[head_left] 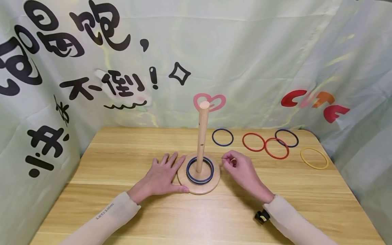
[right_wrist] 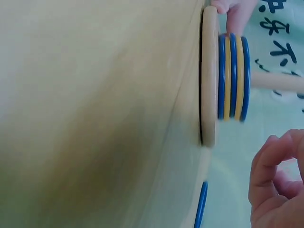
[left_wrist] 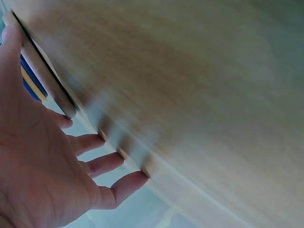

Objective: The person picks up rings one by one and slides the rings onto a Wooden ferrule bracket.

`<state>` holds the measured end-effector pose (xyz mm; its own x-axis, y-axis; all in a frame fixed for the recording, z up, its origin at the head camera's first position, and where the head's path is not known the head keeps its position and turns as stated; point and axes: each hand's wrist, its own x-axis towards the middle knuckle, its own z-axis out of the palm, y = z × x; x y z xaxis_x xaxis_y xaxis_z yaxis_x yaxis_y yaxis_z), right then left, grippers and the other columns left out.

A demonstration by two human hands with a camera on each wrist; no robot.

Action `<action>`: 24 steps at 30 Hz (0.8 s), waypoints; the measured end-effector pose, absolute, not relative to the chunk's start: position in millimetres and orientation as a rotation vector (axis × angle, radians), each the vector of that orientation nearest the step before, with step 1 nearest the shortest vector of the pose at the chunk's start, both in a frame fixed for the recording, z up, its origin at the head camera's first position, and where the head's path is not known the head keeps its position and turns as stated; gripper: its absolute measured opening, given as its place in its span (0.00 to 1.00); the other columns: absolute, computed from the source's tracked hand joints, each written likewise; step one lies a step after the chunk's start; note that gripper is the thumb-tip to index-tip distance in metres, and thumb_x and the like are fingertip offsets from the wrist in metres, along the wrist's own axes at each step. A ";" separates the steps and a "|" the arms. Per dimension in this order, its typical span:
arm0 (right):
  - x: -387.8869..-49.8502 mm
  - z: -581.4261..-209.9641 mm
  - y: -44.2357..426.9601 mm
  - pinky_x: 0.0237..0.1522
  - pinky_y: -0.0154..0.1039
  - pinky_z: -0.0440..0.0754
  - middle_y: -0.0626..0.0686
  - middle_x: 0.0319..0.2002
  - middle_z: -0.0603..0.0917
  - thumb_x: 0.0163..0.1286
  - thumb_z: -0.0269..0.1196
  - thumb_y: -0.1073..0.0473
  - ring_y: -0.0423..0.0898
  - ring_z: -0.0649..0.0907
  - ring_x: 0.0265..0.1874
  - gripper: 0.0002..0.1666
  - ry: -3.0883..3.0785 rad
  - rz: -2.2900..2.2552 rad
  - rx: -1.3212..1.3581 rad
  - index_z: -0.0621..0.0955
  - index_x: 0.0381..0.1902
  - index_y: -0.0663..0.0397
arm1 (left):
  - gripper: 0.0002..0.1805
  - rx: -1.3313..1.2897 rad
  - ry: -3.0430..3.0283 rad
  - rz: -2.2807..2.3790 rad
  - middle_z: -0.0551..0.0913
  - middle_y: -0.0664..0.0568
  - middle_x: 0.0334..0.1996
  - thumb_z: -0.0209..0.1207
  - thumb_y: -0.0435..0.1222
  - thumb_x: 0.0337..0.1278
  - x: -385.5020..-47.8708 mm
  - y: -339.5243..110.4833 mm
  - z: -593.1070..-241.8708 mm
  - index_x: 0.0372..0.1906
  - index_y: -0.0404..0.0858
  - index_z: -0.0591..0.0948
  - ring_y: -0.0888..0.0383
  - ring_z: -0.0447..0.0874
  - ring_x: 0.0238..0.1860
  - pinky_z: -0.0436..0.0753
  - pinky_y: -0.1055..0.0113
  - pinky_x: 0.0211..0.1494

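A wooden peg (head_left: 202, 132) rises from a round wooden base (head_left: 199, 190) on the table. Blue and yellow rings (right_wrist: 232, 78) lie stacked in turn around the peg's foot; from above mainly the blue top one shows. My left hand (head_left: 160, 177) rests against the base's left side, fingers spread on the table and thumb on the rim. To the right of the base, my right hand (head_left: 242, 168) hovers with curled fingers, thumb close to the index finger. Nothing shows in its grasp in the head or right wrist view.
A blue ring (head_left: 223, 146) lies behind the right hand. Farther right are a red ring (head_left: 253, 150), another red ring (head_left: 277, 158) overlapping a second blue ring (head_left: 292, 146), and a yellow ring (head_left: 313, 168) near the table's right edge. Printed curtains surround the table's back and sides.
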<state>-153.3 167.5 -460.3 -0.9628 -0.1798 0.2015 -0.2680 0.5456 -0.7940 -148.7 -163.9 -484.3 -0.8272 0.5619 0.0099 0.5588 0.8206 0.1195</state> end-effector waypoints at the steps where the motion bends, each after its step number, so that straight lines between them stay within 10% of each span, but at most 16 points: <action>1: -152.1 -460.7 173.6 0.27 0.34 0.78 0.49 0.33 0.84 0.74 0.67 0.70 0.45 0.81 0.26 0.05 -2.668 1.410 0.375 0.88 0.44 0.60 | 0.69 0.916 2.973 0.180 0.62 0.33 0.82 0.55 0.84 0.54 -148.5 -163.8 -483.9 0.88 0.42 0.61 0.25 0.65 0.76 0.69 0.22 0.60; 24: -140.4 -459.8 335.8 0.22 0.32 0.78 0.54 0.37 0.87 0.83 0.66 0.55 0.40 0.83 0.27 0.16 -2.609 1.277 -0.130 0.85 0.55 0.64 | 0.68 0.906 2.969 0.147 0.62 0.33 0.83 0.53 0.85 0.54 -150.0 -162.7 -485.3 0.89 0.43 0.61 0.27 0.65 0.77 0.70 0.23 0.60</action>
